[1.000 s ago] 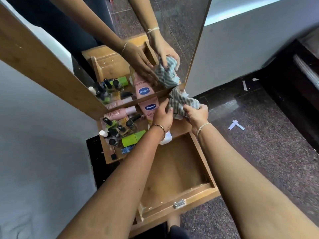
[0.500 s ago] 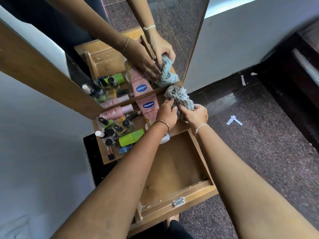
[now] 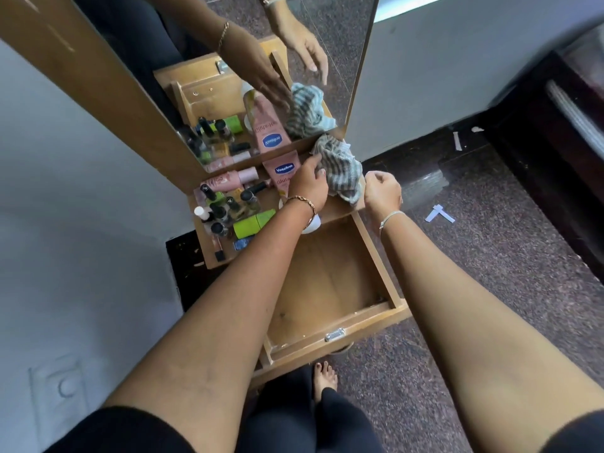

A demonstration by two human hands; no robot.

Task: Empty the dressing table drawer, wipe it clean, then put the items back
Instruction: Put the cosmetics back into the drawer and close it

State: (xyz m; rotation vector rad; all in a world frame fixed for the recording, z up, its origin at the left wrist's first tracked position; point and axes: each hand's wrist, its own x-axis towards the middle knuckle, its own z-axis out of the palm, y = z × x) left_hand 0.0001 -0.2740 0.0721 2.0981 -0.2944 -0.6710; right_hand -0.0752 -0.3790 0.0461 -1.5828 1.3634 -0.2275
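Head view showed the mirror [image 3: 340, 44] filling the top centre, its foot meeting the worktop [image 3: 338, 210] just above mid-frame. Below it the drawer [image 3: 330, 289] stood pulled out in the lower centre, bare inside, so emptying looked done and wiping seemed finished or nearly so. The striped cloth [image 3: 341, 171] lay bunched on the worktop's right end, out of the drawer's way. The left hand [image 3: 309, 186] rested fairly straight fingers on the cloth's left edge, gripping nothing. The right hand [image 3: 382, 191] hung just right of it, loosely curled and empty. The Vaseline tube [image 3: 282, 173] and nail-polish bottles [image 3: 228, 204] sat clustered left of centre, within easy reach for return.
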